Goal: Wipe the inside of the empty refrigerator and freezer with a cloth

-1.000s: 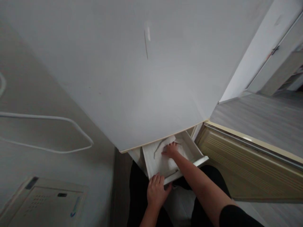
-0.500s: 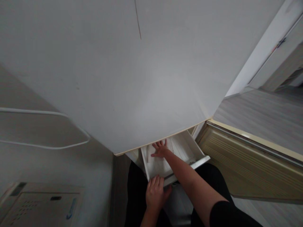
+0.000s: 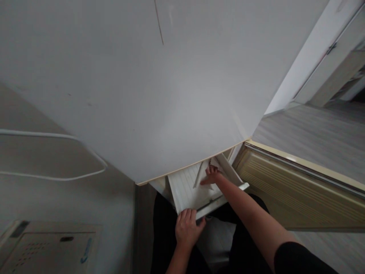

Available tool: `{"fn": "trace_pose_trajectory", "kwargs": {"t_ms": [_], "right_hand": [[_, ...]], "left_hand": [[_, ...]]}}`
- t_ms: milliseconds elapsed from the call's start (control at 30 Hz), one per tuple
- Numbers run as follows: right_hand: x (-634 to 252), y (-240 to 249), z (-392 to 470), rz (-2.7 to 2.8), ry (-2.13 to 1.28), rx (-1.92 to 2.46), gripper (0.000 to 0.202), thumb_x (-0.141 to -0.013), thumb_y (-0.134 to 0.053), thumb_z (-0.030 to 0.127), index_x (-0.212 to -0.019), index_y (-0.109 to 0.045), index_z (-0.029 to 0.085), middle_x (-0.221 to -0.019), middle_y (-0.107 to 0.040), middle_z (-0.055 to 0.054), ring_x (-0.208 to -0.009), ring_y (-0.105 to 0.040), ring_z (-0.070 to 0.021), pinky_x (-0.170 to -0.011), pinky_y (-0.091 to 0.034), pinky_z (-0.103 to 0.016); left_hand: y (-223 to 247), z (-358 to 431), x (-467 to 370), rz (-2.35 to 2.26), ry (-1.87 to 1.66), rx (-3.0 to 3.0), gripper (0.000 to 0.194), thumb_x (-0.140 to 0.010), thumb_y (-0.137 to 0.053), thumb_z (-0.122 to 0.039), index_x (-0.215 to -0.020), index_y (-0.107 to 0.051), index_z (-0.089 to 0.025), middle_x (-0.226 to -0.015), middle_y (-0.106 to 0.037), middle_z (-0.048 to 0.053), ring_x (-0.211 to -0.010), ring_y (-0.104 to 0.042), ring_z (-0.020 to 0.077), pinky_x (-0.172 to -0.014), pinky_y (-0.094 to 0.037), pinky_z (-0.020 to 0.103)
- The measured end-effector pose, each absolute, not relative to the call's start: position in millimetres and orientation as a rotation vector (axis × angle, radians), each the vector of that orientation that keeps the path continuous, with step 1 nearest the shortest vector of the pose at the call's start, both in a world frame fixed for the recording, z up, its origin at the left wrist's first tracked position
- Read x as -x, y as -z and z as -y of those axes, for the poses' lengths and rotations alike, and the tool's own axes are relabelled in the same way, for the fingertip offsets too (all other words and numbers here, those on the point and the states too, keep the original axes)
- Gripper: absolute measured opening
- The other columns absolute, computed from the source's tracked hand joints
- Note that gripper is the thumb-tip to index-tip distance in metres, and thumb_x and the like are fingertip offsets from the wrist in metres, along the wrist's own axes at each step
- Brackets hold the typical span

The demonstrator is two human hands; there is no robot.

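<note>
A white drawer is pulled out from under a white top, its floor marked with long lines. My left hand is closed over the near left part of the drawer's front edge, fingers inside and thumb outside. Inside the drawer, my right hand presses down with curled fingers on a thin white cloth. That could also be paper; I cannot tell. Part of it sticks out to the left of the hand, and the rest is under the palm.
A large white panel rises right above the drawer. On the right, a yellowish door with ribbed lining stands swung out. A white cable hangs at left, above a pale box. My knees flank the drawer.
My right hand has slid from the drawer's left side to its right, taking the white cloth along, and its spread fingers have curled. My left hand keeps its hold on the front edge.
</note>
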State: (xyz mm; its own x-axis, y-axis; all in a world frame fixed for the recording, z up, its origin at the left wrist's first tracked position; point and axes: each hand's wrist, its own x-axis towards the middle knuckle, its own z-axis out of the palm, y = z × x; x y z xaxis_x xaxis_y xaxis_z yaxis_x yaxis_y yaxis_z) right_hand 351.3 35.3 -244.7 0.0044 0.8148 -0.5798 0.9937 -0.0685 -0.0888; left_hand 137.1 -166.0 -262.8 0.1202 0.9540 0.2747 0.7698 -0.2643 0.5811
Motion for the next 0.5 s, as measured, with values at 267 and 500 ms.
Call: {"fn": "trace_pose_trajectory", "kwargs": {"t_ms": [267,500], "right_hand": [[-244.8,231.5,-14.6,-2.159,0.656,-1.52,0.109,-0.078,-0.08,0.058,-0.167,-0.025,0.029,-0.171,0.018,-0.019,-0.153,-0.002,-0.059,-0.111,-0.03,-0.074],[-237.1,236.6,-31.7,-2.413,0.496,-1.445,0.126,-0.07,-0.082,0.065,-0.168,-0.01,0.033,-0.174,0.006,-0.014,-0.158,-0.001,-0.0483,-0.116,-0.015,-0.078]], "left_hand": [[261.1,165.5,-137.9,-1.745,-0.824,-2.236,0.028,-0.082,-0.075,-0.052,-0.084,-0.069,-0.025,-0.085,-0.071,0.012,-0.09,-0.065,0.0339,-0.084,-0.044,0.044],[254.8,170.2,-141.0,-1.755,-0.96,-2.241,0.025,-0.078,-0.08,-0.046,-0.082,-0.065,-0.026,-0.08,-0.069,0.007,-0.085,-0.064,0.029,-0.084,-0.044,0.041]]}}
